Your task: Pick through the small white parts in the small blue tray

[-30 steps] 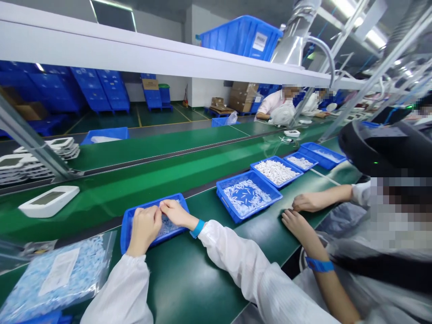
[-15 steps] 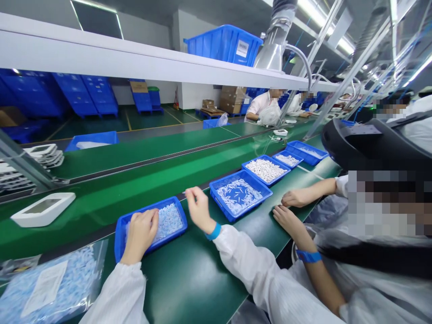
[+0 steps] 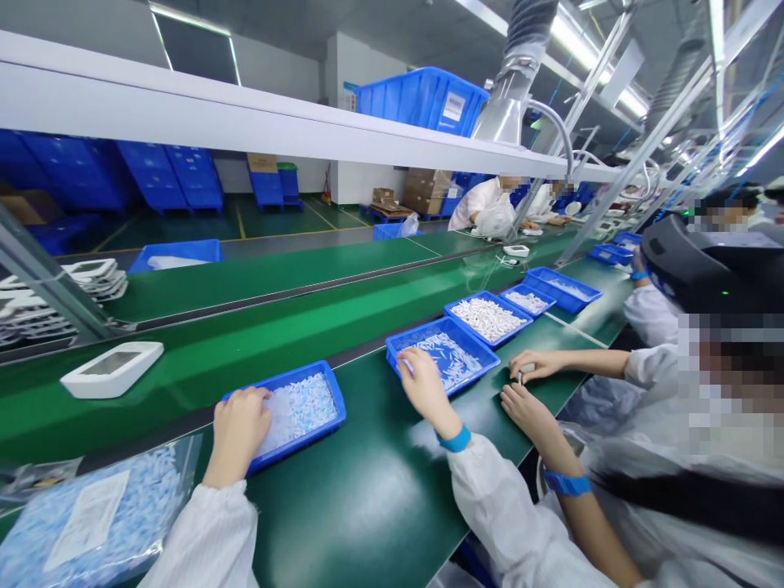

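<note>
My left hand [image 3: 238, 433] is over the left end of a blue bin [image 3: 340, 408]. Its fingers curl down, and what they hold, if anything, is hidden. Small pale blue and white pieces [image 3: 312, 402] fill the bin's right part, with frosted translucent pieces [image 3: 277, 423] close to my fingertips. My right hand [image 3: 425, 388], with a blue wristband [image 3: 454, 438], is above the near left side of a second blue bin [image 3: 490, 364]. Its fingers are bent together, and I cannot make out anything in them. Slim whitish pieces [image 3: 456, 358] lie scattered in that bin.
A clear bag [image 3: 79, 514] of light blue pieces lies at the left. White device housing [image 3: 113, 369] rests on the green belt [image 3: 245, 335]. Farther bins [image 3: 488, 317] hold white pieces. A co-worker's hands [image 3: 525, 384] are close on the right, with a small piece between them.
My right hand has moved right, from between the two bins to over the second one; the thin piece at its fingertips no longer shows. My left hand has shifted slightly left.
</note>
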The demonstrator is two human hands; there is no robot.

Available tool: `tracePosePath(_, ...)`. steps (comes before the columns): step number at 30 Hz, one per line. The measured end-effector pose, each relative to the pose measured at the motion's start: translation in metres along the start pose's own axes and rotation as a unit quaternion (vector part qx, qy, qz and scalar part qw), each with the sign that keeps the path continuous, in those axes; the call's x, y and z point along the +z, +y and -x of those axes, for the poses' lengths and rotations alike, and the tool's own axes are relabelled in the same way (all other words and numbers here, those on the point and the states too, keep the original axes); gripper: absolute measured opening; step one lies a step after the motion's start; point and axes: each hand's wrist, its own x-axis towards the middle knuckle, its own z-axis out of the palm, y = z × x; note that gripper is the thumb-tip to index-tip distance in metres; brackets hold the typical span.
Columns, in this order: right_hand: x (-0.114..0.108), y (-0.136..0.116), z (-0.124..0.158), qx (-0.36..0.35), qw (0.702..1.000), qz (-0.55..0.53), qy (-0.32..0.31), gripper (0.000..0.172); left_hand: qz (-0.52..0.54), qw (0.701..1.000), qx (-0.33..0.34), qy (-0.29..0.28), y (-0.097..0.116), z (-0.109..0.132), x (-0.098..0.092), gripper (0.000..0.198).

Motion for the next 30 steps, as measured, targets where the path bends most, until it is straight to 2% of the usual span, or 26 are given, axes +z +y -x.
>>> tracePosePath(1, 0.008, -0.020, 0.000, -0.052, 0.997, -0.051, -0.020, 0.021, -0.004, 1.000, -0.006, -0.019, -0.004, 0.000, -0.001, 0.037)
tracePosePath(3, 0.029, -0.059, -0.002, -0.183, 0.969, -0.117, -0.121, 0.019, -0.001, 0.998, -0.013, -0.063, -0.011, 0.001, 0.000, 0.036)
tracePosePath(4, 0.041, -0.076, -0.004, -0.244, 0.947, -0.119, -0.170, 0.017, 0.005, 0.997, -0.010, -0.083, -0.014, 0.001, 0.002, 0.036)
tracePosePath(5, 0.053, -0.090, -0.006, -0.280, 0.935, -0.098, -0.192, 0.017, 0.012, 0.995, -0.006, -0.096, -0.017, 0.001, 0.003, 0.035)
tracePosePath(6, 0.066, -0.102, -0.010, -0.292, 0.932, -0.061, -0.205, 0.017, 0.019, 0.995, 0.000, -0.102, -0.019, 0.001, 0.005, 0.035)
tracePosePath(8, 0.089, -0.116, -0.018, -0.273, 0.929, 0.040, -0.247, 0.016, 0.028, 0.994, 0.006, -0.107, -0.021, 0.001, 0.007, 0.033)
tracePosePath(10, 0.107, -0.122, -0.026, -0.243, 0.914, 0.120, -0.301, 0.017, 0.025, 0.992, -0.002, -0.121, -0.020, 0.001, 0.006, 0.029)
tracePosePath(12, 0.116, -0.123, -0.030, -0.231, 0.903, 0.154, -0.328, 0.015, 0.013, 0.989, -0.012, -0.144, -0.018, 0.000, 0.003, 0.026)
tracePosePath(16, 0.111, -0.122, -0.030, -0.234, 0.907, 0.148, -0.318, 0.019, 0.007, 0.985, -0.013, -0.173, -0.019, -0.004, -0.006, 0.025)
tracePosePath(21, 0.091, -0.123, -0.032, -0.201, 0.917, 0.137, -0.316, 0.022, 0.018, 0.986, -0.024, -0.164, -0.024, -0.007, -0.010, 0.032)
tracePosePath(26, 0.087, -0.122, -0.038, -0.183, 0.924, 0.129, -0.311, 0.022, -0.001, 0.992, -0.042, -0.119, -0.022, -0.006, -0.012, 0.034)
tracePosePath(30, 0.083, -0.120, -0.043, -0.186, 0.937, 0.095, -0.279, 0.018, 0.043, 0.995, -0.068, -0.058, -0.019, -0.006, -0.015, 0.033)
